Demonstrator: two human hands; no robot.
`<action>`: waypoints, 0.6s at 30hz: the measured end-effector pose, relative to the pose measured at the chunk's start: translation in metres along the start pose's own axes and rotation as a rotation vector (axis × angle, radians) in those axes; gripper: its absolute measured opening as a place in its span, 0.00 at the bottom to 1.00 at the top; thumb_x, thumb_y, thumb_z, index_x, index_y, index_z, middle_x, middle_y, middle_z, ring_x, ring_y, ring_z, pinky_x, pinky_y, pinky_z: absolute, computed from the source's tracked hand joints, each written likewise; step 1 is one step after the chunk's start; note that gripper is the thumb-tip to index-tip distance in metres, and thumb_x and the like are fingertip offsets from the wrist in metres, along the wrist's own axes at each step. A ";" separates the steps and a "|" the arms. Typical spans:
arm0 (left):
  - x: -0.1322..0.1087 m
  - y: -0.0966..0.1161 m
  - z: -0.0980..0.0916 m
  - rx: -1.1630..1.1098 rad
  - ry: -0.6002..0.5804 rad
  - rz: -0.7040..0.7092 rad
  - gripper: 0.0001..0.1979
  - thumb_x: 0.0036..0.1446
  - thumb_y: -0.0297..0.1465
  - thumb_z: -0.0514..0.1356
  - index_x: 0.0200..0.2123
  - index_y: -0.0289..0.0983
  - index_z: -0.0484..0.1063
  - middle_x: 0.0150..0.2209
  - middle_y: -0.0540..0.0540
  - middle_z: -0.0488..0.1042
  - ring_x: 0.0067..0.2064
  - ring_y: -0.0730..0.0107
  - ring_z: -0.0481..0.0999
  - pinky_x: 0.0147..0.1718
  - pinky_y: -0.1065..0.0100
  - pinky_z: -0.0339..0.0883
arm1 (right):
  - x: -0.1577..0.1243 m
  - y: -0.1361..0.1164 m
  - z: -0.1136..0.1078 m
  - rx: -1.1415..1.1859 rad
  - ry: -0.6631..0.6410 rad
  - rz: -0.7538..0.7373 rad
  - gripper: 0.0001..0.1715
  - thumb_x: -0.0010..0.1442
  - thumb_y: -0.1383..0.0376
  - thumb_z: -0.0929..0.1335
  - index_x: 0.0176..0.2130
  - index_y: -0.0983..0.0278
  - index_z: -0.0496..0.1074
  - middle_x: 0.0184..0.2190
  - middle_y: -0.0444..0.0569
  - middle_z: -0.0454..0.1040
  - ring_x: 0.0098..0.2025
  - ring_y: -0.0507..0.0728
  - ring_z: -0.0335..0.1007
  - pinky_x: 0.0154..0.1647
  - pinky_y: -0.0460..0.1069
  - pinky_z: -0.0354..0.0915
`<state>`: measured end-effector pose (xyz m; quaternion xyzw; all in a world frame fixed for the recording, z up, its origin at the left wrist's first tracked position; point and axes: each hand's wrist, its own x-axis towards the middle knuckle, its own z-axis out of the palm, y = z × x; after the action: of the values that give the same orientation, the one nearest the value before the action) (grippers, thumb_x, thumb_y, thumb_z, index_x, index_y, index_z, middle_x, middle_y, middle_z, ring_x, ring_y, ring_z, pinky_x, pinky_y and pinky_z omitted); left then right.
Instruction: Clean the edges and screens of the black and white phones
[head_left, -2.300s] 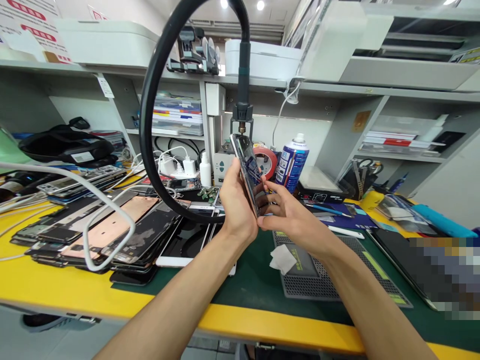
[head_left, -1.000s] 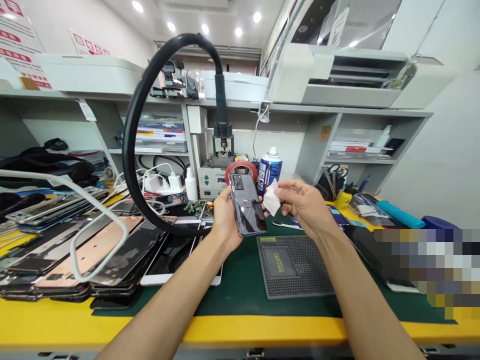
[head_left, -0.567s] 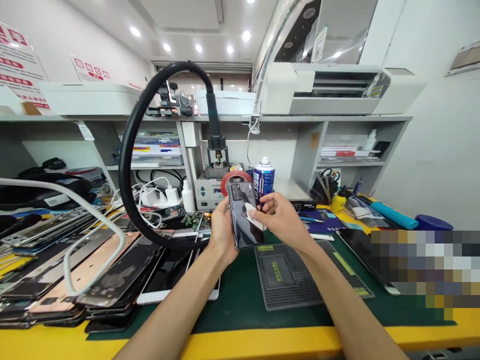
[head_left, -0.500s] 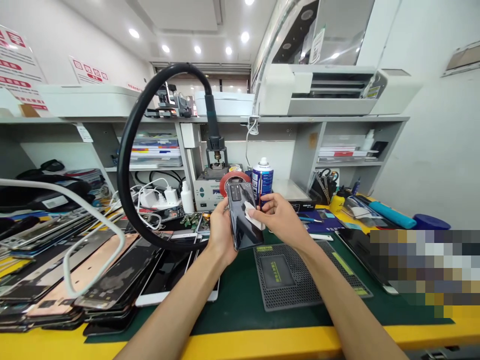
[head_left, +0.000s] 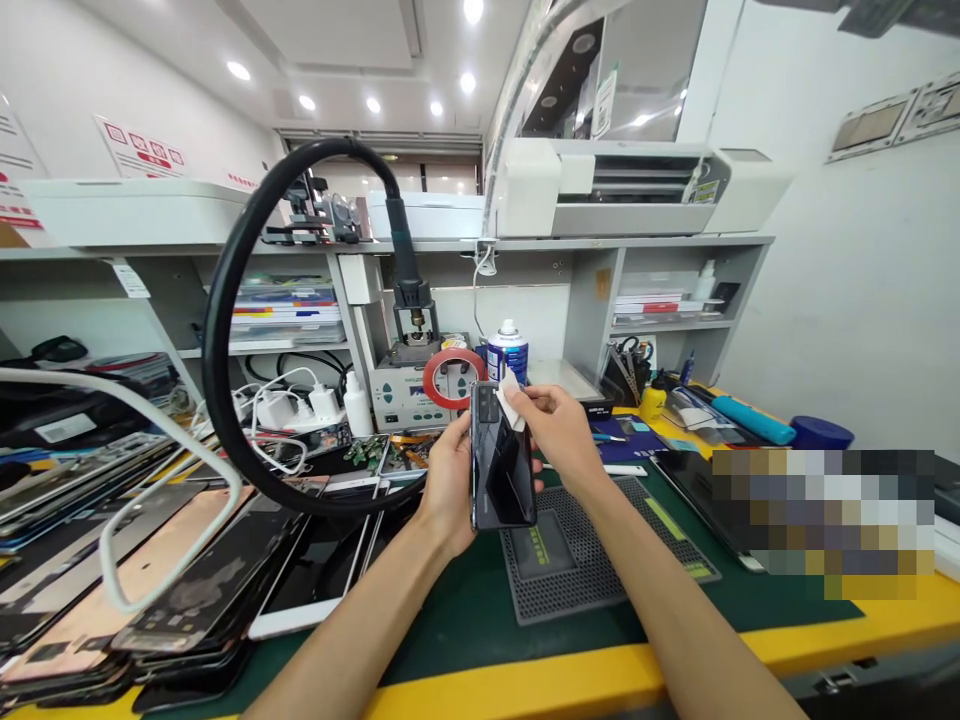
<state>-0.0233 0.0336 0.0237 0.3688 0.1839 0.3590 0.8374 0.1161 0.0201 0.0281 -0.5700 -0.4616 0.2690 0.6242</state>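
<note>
Held a dark, glossy phone [head_left: 504, 485] in the left hand [head_left: 448, 485], raised above the bench [head_left: 517, 682] with its back and camera block facing the wearer. Wrapped the left fingers [head_left: 538, 484] around from behind, tips just past the right edge, thumb along the left. Pinched a white wipe [head_left: 511, 405] in the right hand [head_left: 555, 430], thumb and fingers nearly together, and laid it over the phone's upper right corner, beside the camera block. Could not tell the pressure there. Had a perforated grey mat [head_left: 585, 598] lying below on a green mat [head_left: 442, 635], a red tape roll [head_left: 430, 378] and blue spray can [head_left: 507, 352] standing beyond, and stacked phone parts [head_left: 184, 570] at left.
</note>
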 end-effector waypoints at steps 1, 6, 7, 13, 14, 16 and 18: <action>0.000 0.000 -0.001 0.006 -0.009 0.002 0.25 0.66 0.44 0.48 0.45 0.31 0.76 0.32 0.37 0.79 0.32 0.53 0.81 0.33 0.56 0.76 | 0.000 0.000 0.000 0.002 -0.021 0.020 0.35 0.53 0.41 0.71 0.47 0.63 0.67 0.33 0.48 0.74 0.16 0.48 0.62 0.11 0.46 0.60; 0.004 0.002 -0.009 0.001 -0.047 0.042 0.26 0.65 0.45 0.50 0.48 0.30 0.75 0.37 0.35 0.80 0.35 0.51 0.81 0.38 0.51 0.76 | -0.003 -0.004 0.002 -0.018 -0.122 0.124 0.34 0.51 0.42 0.73 0.45 0.64 0.69 0.30 0.47 0.73 0.16 0.48 0.60 0.10 0.45 0.59; 0.005 0.003 -0.010 -0.015 -0.048 0.046 0.26 0.65 0.45 0.50 0.49 0.30 0.75 0.37 0.36 0.80 0.35 0.52 0.81 0.38 0.52 0.76 | -0.003 -0.004 0.003 -0.018 -0.132 0.129 0.33 0.51 0.43 0.73 0.44 0.65 0.69 0.29 0.47 0.73 0.17 0.48 0.61 0.10 0.44 0.60; 0.006 0.009 -0.011 -0.082 0.058 0.064 0.25 0.65 0.44 0.49 0.47 0.31 0.75 0.34 0.38 0.79 0.32 0.57 0.80 0.33 0.60 0.76 | -0.002 -0.004 0.003 -0.007 -0.246 0.122 0.27 0.52 0.47 0.74 0.40 0.66 0.73 0.25 0.45 0.71 0.22 0.50 0.64 0.17 0.45 0.66; 0.006 0.010 -0.010 -0.086 0.080 0.079 0.24 0.66 0.43 0.49 0.46 0.31 0.75 0.33 0.39 0.79 0.31 0.57 0.80 0.32 0.60 0.76 | -0.002 -0.003 0.003 -0.012 -0.259 0.115 0.25 0.52 0.48 0.74 0.38 0.66 0.74 0.26 0.46 0.72 0.23 0.50 0.65 0.18 0.44 0.66; 0.006 0.012 -0.009 -0.089 0.102 0.098 0.23 0.66 0.42 0.49 0.46 0.32 0.75 0.33 0.40 0.79 0.31 0.58 0.80 0.32 0.61 0.76 | -0.001 -0.003 0.002 -0.017 -0.263 0.097 0.23 0.53 0.49 0.74 0.34 0.66 0.75 0.27 0.47 0.74 0.23 0.50 0.66 0.19 0.44 0.66; 0.006 0.012 -0.009 -0.086 0.102 0.101 0.23 0.66 0.42 0.48 0.46 0.32 0.76 0.32 0.40 0.79 0.31 0.58 0.80 0.32 0.61 0.76 | -0.001 -0.002 0.002 -0.015 -0.235 0.069 0.22 0.54 0.49 0.73 0.31 0.67 0.74 0.25 0.47 0.74 0.20 0.49 0.66 0.18 0.44 0.64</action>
<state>-0.0301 0.0481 0.0268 0.3227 0.1921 0.4265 0.8228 0.1135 0.0201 0.0298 -0.5548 -0.5137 0.3516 0.5520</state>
